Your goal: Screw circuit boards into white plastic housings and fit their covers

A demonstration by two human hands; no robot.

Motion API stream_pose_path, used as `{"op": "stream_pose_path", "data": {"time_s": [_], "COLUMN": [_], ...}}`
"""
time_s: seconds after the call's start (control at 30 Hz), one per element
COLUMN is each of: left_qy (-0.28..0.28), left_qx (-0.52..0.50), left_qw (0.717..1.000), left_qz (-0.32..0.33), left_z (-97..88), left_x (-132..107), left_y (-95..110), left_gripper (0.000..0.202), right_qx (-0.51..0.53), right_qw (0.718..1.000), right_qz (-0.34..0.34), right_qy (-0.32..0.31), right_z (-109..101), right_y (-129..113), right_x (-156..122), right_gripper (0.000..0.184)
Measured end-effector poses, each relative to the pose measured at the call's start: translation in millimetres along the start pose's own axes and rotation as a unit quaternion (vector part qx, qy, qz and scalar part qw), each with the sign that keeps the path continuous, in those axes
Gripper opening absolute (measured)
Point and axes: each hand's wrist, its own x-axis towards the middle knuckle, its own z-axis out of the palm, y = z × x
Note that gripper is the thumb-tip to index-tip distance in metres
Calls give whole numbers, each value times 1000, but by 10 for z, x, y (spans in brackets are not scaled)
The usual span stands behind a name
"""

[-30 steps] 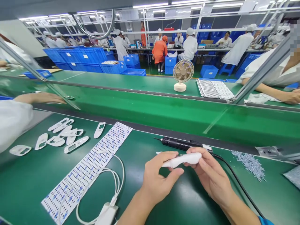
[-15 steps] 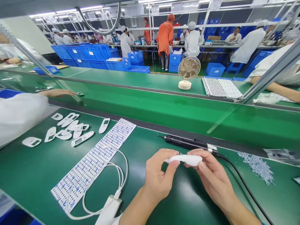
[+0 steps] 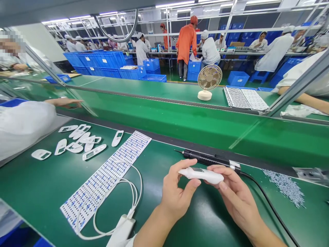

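Your left hand [image 3: 177, 193] and right hand [image 3: 238, 197] clamp a white plastic shell [image 3: 202, 175] just short of the electric screwdriver [image 3: 208, 159] near the far edge of the tabletop [image 3: 33, 206], with open green on the near side.

Your left hand [image 3: 178, 193] and right hand [image 3: 238, 200] are bare, forearms too, both running off the bottom edge. White sleeve cuff [image 3: 130, 242] shows at bottom centre, on your left forearm [image 3: 151, 230].

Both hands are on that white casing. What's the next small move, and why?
Probably let the right hand go and take the electric screwdriver: it lies within easy reach just behind the white plastic casing, and the left hand already grips the casing and could likely hold it alone.
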Motion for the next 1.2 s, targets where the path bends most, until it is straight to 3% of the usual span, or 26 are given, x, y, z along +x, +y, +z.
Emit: {"op": "stream_pose_path", "data": {"time_s": [0.3,0.4,0.53,0.67,0.87,1.07,1.2], "left_qy": [13,-1,-70,-118,-110,-110,-99], "left_qx": [-20,-50,-85,-114,-142,-128,-144], "left_qw": [1000,998,993,986,981,980,977], "left_qz": [-8,-28,-48,-40,-67,-103,-121], "left_z": [10,18,32,34,63,91,97], "left_x": [-9,0,28,27,-22,5,-5], "left_y": [-5,12,44,61,91,61,8], "left_gripper": [43,44,28,21,13,11,17], "right_qx": [-22,-102,-254,-296,-338,-330,-346], "right_qw": [998,990,938,904,888,903,898], "right_qz": [-38,-88,-234,-301,-309,-274,-272], "right_qy": [-46,-45,-33,-64,-45,-25,-9], "right_z": [-6,-2,46,101,187,239,224], "right_y": [49,116,134,56,55,150,170], "right_x": [2,1,26,39,-61,-79,-54], "right_gripper": [20,33,44,40,44,36,33]}}
